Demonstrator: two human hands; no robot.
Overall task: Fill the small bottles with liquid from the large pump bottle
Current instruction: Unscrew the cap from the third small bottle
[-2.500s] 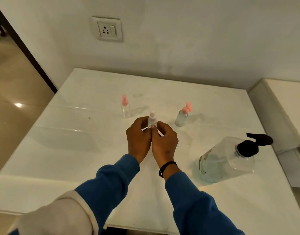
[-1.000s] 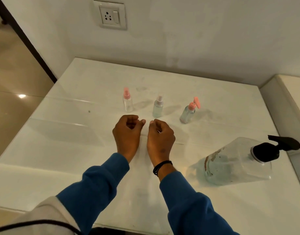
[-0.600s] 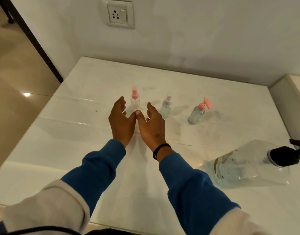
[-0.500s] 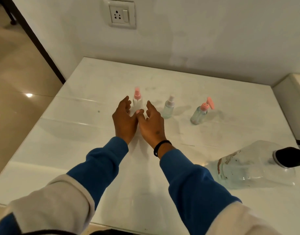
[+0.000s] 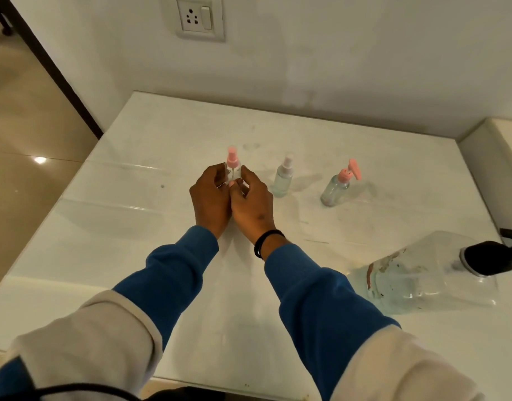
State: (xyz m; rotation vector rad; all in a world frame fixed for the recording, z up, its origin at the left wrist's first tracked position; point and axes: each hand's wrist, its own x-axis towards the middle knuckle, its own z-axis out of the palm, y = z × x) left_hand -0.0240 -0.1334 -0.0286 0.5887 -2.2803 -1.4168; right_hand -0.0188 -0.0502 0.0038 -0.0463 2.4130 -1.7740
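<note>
1 head-worn camera looks forward and down, close over the white table (image 5: pixel 133 227), facing the wall (image 5: pixel 335 53).

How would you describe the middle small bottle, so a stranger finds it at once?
On the white table, three small bottles stand in a row. The middle bottle stands untouched, right of the hands. Only it has a pale whitish spray cap; its neighbours' tops are pink.

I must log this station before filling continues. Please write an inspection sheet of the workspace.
Surface: white table, faint smudges.
Job's things: pink-capped spray bottle upright between both hands; white-capped spray bottle and pink pump bottle upright, untouched; large pump bottle, black pump, leaning in this view, little liquid.
Clutter: nothing seen.
Grippers: left hand and right hand grip the pink-capped spray bottle.
Cables: nothing seen.
Surroundings: wall socket, tiled floor.
</note>
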